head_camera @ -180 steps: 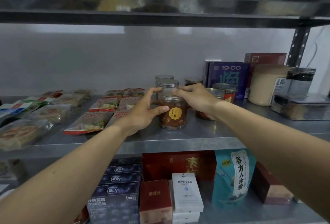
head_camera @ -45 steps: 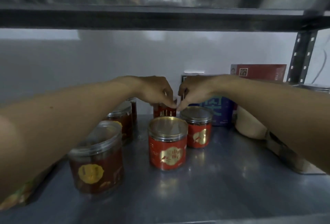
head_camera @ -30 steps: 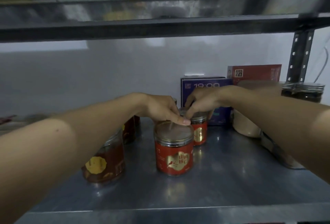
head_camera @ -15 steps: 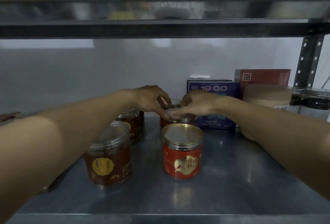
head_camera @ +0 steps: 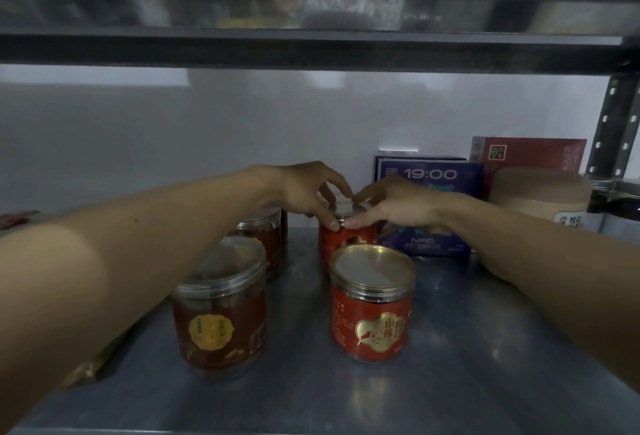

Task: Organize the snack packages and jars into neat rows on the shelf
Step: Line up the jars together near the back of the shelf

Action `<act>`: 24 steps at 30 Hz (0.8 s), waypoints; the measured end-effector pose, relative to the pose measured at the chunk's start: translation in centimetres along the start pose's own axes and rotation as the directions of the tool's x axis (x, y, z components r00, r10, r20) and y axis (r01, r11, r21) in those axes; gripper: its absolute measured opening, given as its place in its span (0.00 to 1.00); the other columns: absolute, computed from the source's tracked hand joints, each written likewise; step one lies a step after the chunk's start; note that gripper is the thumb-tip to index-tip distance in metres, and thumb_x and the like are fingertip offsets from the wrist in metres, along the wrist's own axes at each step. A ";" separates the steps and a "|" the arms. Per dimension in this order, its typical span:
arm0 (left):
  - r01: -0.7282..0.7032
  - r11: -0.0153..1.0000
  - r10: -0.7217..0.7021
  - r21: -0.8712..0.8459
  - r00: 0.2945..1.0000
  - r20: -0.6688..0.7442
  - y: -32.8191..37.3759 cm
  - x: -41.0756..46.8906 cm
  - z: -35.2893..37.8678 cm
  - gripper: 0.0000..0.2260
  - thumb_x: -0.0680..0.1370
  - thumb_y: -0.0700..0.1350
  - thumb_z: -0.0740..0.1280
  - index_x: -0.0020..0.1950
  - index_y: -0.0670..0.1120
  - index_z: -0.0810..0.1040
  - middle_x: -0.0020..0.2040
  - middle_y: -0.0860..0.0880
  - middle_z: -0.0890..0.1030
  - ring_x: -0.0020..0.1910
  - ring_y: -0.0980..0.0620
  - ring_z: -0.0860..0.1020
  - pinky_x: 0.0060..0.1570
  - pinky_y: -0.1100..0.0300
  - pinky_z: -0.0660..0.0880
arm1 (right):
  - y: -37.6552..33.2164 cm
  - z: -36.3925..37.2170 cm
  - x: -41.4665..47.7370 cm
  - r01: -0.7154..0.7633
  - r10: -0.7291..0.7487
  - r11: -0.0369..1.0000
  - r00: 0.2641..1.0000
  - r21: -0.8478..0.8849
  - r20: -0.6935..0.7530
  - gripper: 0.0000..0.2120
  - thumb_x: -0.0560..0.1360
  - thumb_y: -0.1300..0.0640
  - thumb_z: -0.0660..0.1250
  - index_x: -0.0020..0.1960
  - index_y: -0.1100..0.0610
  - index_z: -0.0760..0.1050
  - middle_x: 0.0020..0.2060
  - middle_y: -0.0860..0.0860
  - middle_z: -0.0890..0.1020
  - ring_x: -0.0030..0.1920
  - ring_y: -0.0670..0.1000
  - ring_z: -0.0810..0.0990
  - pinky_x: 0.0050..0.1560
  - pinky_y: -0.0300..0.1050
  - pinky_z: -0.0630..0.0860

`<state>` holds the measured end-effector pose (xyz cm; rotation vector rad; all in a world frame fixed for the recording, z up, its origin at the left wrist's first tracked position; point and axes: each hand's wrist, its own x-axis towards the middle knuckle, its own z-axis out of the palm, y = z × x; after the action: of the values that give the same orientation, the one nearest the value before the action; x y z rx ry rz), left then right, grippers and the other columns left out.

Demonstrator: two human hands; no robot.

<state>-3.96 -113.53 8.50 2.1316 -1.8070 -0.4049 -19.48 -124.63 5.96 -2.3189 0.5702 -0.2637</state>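
Observation:
Two lines of jars run back along the steel shelf (head_camera: 467,348). On the right, a red jar with a gold lid (head_camera: 372,303) stands in front of a second red jar (head_camera: 341,239). My left hand (head_camera: 308,192) and my right hand (head_camera: 394,206) both grip that rear red jar by its lid rim, fingertips meeting at the front. On the left, a clear jar of brown snacks with a yellow label (head_camera: 220,310) stands in front of another brown jar (head_camera: 265,237), partly hidden by my left arm.
Against the back wall stand a purple box marked 19:00 (head_camera: 429,175) and a red box (head_camera: 533,154). A beige canister (head_camera: 540,197) and dark glass jars (head_camera: 620,202) fill the right end by the upright post (head_camera: 609,129). A snack packet (head_camera: 86,369) peeks out under my left forearm.
Over six seconds my hands went from the brown jar to the red jars. In the last half second they stay on the rear red jar's lid, and the view has come slightly closer.

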 end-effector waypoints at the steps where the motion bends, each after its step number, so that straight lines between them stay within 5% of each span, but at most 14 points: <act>1: -0.017 0.999 0.017 -0.032 0.999 -0.028 -0.1 -0.1 -0.3 0.27 0.71 0.45 0.75 0.68 0.52 0.72 0.66 0.50 0.74 0.62 0.53 0.73 0.51 0.63 0.74 | -0.1 -0.2 0.0 -0.001 0.002 1.000 1.000 0.025 -0.017 0.27 0.69 0.47 0.76 0.63 0.52 0.73 0.54 0.47 0.79 0.50 0.45 0.79 0.44 0.37 0.79; 5: -0.080 0.990 0.066 -0.117 0.991 -0.119 -0.4 -0.6 -1.3 0.22 0.74 0.46 0.72 0.67 0.51 0.74 0.67 0.51 0.74 0.61 0.56 0.72 0.49 0.68 0.74 | -0.4 -0.8 0.1 0.025 -0.015 0.994 0.995 0.104 -0.099 0.38 0.68 0.43 0.75 0.73 0.55 0.67 0.66 0.53 0.75 0.60 0.51 0.77 0.50 0.41 0.80; 8: -0.102 0.991 0.086 -0.087 0.982 -0.167 -0.3 -1.1 -2.0 0.20 0.75 0.48 0.71 0.66 0.51 0.75 0.66 0.53 0.75 0.61 0.58 0.72 0.45 0.72 0.70 | -1.0 -1.0 0.2 0.067 -0.047 0.990 0.987 0.125 -0.157 0.41 0.65 0.40 0.75 0.72 0.56 0.68 0.65 0.53 0.76 0.59 0.51 0.77 0.50 0.43 0.81; 15: -0.103 0.993 0.093 -0.051 0.981 -0.173 -0.5 -1.5 -1.7 0.18 0.74 0.46 0.73 0.63 0.50 0.78 0.63 0.56 0.76 0.59 0.59 0.71 0.58 0.63 0.67 | -1.2 -0.7 0.0 0.054 -0.038 0.993 0.988 0.103 -0.147 0.39 0.65 0.42 0.77 0.71 0.55 0.69 0.65 0.53 0.76 0.56 0.49 0.77 0.49 0.42 0.81; 24: -0.078 0.997 0.078 0.008 0.994 -0.080 -0.4 -0.7 0.6 0.19 0.70 0.43 0.76 0.60 0.49 0.79 0.63 0.53 0.75 0.57 0.57 0.73 0.49 0.67 0.70 | 0.4 1.0 -0.5 -0.025 0.029 0.999 0.977 0.022 -0.210 0.40 0.58 0.44 0.82 0.66 0.53 0.73 0.63 0.52 0.76 0.57 0.51 0.77 0.49 0.44 0.82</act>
<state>-3.96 -112.83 7.76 2.0427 -1.8407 -0.2911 -19.67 -124.06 4.97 -2.2777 0.6995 -0.5045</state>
